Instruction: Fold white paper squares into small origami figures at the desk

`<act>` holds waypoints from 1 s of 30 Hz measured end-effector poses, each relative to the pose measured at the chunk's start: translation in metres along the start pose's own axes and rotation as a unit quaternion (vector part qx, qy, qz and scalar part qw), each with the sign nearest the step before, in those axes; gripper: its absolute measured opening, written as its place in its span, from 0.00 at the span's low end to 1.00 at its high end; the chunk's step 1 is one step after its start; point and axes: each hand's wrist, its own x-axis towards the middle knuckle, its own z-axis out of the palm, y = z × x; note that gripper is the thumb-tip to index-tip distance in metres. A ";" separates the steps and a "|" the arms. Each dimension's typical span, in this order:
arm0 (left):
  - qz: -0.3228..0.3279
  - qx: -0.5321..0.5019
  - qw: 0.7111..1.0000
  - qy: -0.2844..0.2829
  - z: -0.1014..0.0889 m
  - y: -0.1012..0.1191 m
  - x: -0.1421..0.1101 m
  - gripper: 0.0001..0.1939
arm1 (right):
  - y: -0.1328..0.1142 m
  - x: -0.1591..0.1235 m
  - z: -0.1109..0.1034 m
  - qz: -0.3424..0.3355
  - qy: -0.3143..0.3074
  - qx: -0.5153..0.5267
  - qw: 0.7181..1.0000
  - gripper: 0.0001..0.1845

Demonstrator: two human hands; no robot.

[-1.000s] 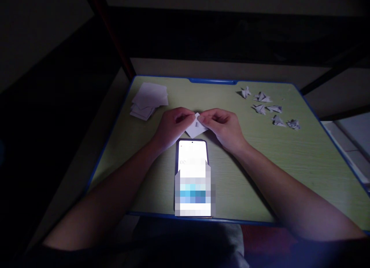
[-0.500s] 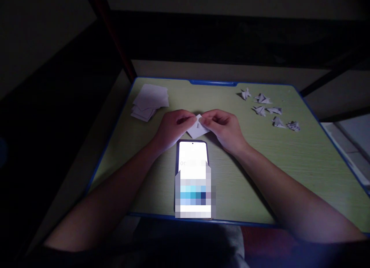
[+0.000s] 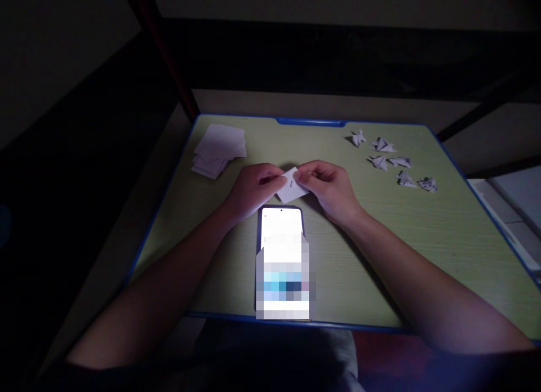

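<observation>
A small white piece of paper (image 3: 291,194) is held up between my two hands just beyond the phone, one corner pointing toward me. A short dark mark or slit shows near its middle. My left hand (image 3: 252,190) pinches its left edge between thumb and fingers. On the upper right edge, my right hand (image 3: 329,188) grips it with the thumb on top and fingers curled behind. The far part of the paper is hidden by the fingers. Directly below lies a phone (image 3: 282,228) with a bright white screen, partly blurred out.
A loose stack of white paper sheets (image 3: 220,141) lies at the back left of the green table (image 3: 380,257). Several small folded paper shapes (image 3: 381,145) are scattered at the back right. A blue rim (image 3: 310,122) edges the table. White objects (image 3: 515,195) stand beyond its right side.
The paper has turned slightly and shifted a little to the right. My left thumb now lies further over its left edge. Both hands keep their hold.
</observation>
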 end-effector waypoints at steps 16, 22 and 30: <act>0.020 0.014 1.000 0.007 0.003 -0.003 0.000 0.09 | -0.012 -0.003 0.003 0.019 -0.026 -0.026 0.999 0.13; 0.035 0.005 0.999 0.035 0.008 -0.004 -0.003 0.07 | -0.013 -0.004 0.005 0.003 -0.040 -0.014 0.999 0.14; 0.032 0.034 0.999 0.016 0.007 -0.002 -0.003 0.08 | -0.011 -0.004 0.005 -0.013 -0.020 -0.021 0.999 0.15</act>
